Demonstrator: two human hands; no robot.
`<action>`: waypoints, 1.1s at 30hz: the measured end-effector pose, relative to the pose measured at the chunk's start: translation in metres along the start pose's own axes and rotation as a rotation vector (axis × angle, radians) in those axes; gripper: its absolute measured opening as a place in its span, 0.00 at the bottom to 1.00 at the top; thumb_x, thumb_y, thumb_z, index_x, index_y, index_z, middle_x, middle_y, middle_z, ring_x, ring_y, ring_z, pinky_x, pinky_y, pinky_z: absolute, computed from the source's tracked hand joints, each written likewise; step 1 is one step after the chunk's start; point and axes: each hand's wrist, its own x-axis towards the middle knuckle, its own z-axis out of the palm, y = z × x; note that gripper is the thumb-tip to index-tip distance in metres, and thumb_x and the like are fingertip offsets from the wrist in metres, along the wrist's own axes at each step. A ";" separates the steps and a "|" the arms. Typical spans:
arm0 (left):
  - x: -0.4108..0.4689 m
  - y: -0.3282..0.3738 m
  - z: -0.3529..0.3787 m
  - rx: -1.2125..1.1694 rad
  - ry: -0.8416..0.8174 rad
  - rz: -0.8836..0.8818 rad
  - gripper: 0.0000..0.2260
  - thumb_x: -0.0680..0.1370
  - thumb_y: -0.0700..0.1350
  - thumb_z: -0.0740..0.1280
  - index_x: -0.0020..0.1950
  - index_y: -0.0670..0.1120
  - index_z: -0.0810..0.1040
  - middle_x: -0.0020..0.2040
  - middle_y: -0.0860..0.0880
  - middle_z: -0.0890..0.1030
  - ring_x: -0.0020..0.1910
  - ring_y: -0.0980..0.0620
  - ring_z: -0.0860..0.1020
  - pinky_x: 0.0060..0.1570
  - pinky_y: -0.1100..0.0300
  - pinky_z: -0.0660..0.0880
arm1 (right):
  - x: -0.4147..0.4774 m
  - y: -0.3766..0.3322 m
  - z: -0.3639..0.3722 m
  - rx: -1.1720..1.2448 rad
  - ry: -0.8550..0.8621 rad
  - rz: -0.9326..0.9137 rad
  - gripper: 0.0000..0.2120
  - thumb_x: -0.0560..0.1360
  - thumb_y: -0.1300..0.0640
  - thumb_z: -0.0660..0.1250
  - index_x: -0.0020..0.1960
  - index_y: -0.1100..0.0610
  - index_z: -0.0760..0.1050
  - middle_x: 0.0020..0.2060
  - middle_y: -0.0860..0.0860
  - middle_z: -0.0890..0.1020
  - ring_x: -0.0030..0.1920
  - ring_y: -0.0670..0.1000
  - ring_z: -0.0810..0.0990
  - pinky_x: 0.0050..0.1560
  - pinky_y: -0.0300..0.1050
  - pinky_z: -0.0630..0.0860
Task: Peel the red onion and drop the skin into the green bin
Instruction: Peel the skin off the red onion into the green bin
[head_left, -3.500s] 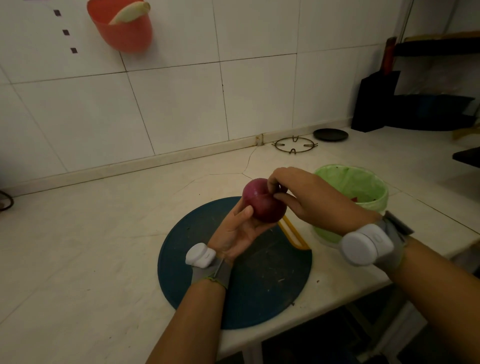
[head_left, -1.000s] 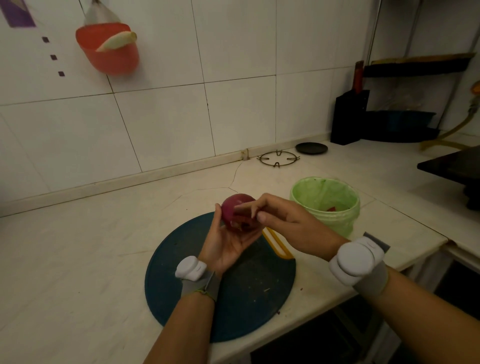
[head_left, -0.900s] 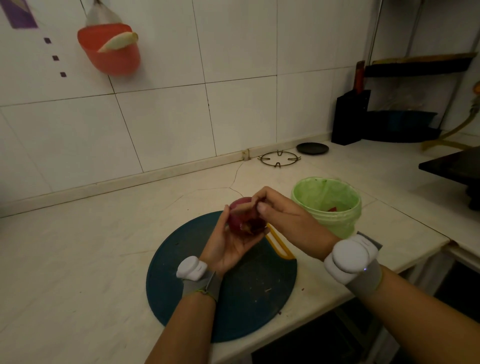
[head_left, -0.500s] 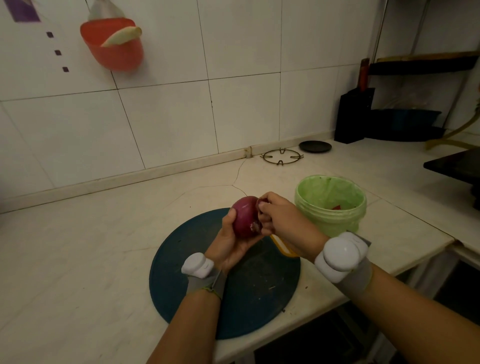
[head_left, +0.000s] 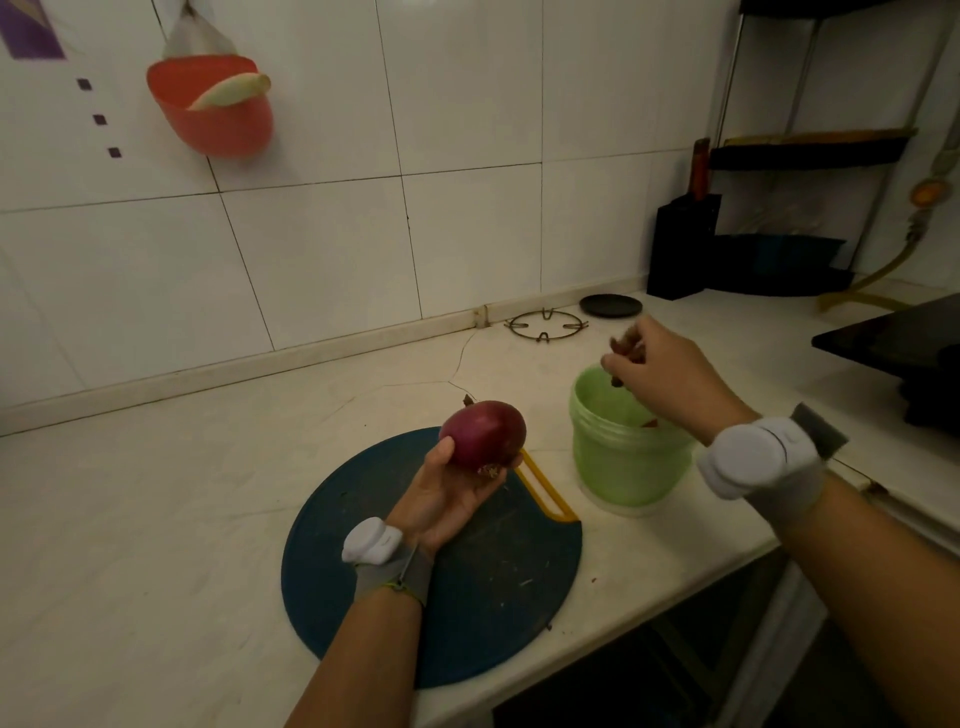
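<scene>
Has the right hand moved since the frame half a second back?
Yes. The right hand has left the red onion and gone rightward to above the green bin, pinching a scrap of skin.

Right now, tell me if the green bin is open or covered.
Open: the green bin has no lid, its inside shows; the right hand pinches skin above it.

Your right hand (head_left: 657, 376), pinching skin (head_left: 623, 344), hangs above the green bin (head_left: 623, 467), its mouth open from above. Just left of it, your left hand (head_left: 447, 499) holds the red onion (head_left: 483, 434) over the round board (head_left: 493, 587). Behind the bin, a wire trivet (head_left: 543, 336) and black disc (head_left: 610, 305) lie near the wall; table (head_left: 156, 519) left of the board gives passage.
</scene>
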 end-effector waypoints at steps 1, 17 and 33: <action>0.000 -0.001 0.000 0.000 -0.015 -0.008 0.42 0.49 0.49 0.84 0.61 0.48 0.74 0.55 0.37 0.79 0.50 0.37 0.81 0.40 0.56 0.81 | 0.003 0.008 0.000 -0.118 -0.049 0.039 0.09 0.76 0.52 0.65 0.52 0.56 0.71 0.45 0.51 0.78 0.43 0.51 0.76 0.41 0.43 0.72; -0.003 0.000 -0.003 0.063 -0.156 0.036 0.44 0.53 0.49 0.84 0.64 0.45 0.69 0.56 0.41 0.81 0.56 0.41 0.79 0.51 0.51 0.79 | -0.053 -0.027 0.052 0.222 -0.314 -0.641 0.18 0.66 0.56 0.76 0.45 0.53 0.67 0.52 0.44 0.78 0.57 0.40 0.75 0.58 0.38 0.73; -0.001 0.000 -0.002 0.132 -0.107 0.010 0.46 0.49 0.51 0.84 0.63 0.44 0.70 0.57 0.40 0.76 0.54 0.44 0.80 0.55 0.53 0.76 | -0.052 -0.019 0.059 0.173 -0.194 -0.713 0.15 0.68 0.60 0.73 0.42 0.57 0.66 0.48 0.48 0.76 0.50 0.49 0.75 0.47 0.46 0.74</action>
